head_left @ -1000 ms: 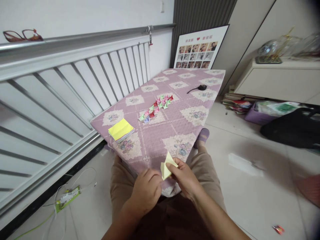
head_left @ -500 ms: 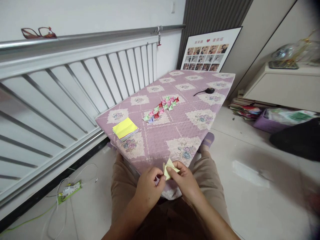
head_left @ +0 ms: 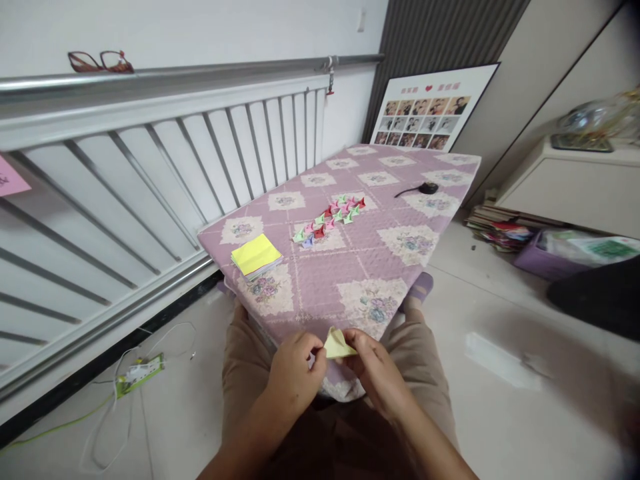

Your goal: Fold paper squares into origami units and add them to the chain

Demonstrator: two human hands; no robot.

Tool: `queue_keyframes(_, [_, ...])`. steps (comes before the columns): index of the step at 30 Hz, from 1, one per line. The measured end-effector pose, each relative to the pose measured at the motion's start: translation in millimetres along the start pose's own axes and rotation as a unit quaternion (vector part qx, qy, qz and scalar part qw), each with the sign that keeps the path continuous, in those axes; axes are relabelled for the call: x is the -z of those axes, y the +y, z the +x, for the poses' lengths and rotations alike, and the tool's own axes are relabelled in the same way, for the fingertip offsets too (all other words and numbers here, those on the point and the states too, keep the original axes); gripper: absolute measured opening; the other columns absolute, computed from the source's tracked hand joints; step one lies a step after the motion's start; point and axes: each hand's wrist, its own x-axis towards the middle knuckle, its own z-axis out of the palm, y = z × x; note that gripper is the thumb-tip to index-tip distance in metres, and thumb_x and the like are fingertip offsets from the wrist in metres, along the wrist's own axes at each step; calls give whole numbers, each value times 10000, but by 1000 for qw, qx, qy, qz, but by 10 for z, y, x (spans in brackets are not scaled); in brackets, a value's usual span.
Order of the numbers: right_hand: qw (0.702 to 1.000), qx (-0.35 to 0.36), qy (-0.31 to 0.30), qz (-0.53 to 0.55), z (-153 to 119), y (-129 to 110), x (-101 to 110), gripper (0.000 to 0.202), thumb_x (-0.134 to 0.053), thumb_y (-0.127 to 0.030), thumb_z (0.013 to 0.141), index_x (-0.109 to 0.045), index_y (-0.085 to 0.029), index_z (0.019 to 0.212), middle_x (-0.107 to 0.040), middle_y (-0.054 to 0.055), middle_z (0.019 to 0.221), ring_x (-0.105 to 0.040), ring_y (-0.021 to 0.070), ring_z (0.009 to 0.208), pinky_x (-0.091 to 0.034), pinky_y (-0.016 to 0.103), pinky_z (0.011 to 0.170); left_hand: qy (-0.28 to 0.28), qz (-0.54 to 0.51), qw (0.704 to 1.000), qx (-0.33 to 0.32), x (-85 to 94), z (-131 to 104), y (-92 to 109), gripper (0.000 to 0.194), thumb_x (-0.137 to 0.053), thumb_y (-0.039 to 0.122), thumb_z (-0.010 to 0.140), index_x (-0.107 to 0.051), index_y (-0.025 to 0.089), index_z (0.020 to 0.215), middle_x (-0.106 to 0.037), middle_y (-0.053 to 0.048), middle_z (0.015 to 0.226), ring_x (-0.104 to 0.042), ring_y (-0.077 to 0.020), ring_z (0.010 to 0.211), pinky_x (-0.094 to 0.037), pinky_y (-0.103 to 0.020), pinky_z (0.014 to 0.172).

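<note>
A small piece of pale yellow folded paper (head_left: 338,346) is held over the near corner of the table. My right hand (head_left: 374,367) grips its right side, with the thumb on top and the fingers partly hidden beneath. At its left corner, the thumb and index finger of my left hand (head_left: 299,368) pinch the edge. Further up the table lies a stack of square paper sheets (head_left: 256,255), bright yellow on top. Beyond the stack, several small folded paper pieces (head_left: 330,222) in green, pink, red and blue sit in slanting rows.
A floral purple tablecloth (head_left: 345,257) covers the table. On its far right rests a black object with a thin tail (head_left: 428,188). A white radiator (head_left: 200,160) runs along the left, with glasses (head_left: 100,63) on the pipe above. A power strip (head_left: 140,375) lies on the floor.
The folded paper has been turned in my fingers, its peak now pointing up and its long edge lower. My left fingertips have come onto its left corner. The view has shifted slightly left.
</note>
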Motion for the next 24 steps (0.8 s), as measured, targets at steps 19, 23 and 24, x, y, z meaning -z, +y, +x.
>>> queue_keyframes(19, [991,-57,96,71,42,3,-48,340,-817,-440,602,-619,-200,740,-605,-17,710,-515,99,606,-441,199,516,17,-248,961,122,-20,-78,-265,165,-476,153,841,-619,181,918,-662,-40,918,-599,-169,869,-464,-312,812])
queue_keyframes(23, [984,-100,87,119,38,3,-46,320,-813,-409,620,-608,-208,762,-609,-29,712,-516,83,567,-439,177,473,3,-312,937,157,-180,-120,-329,247,-503,125,811,-586,185,1035,-659,-44,980,-609,-163,898,-472,-300,818])
queue_keyframes(24, [983,-106,82,128,38,8,-45,315,-808,-407,628,-608,-211,772,-606,-33,708,-512,80,558,-437,174,465,-3,-322,933,159,-203,-123,-322,257,-505,116,802,-584,185,1036,-661,-42,977,-609,-162,893,-473,-297,813])
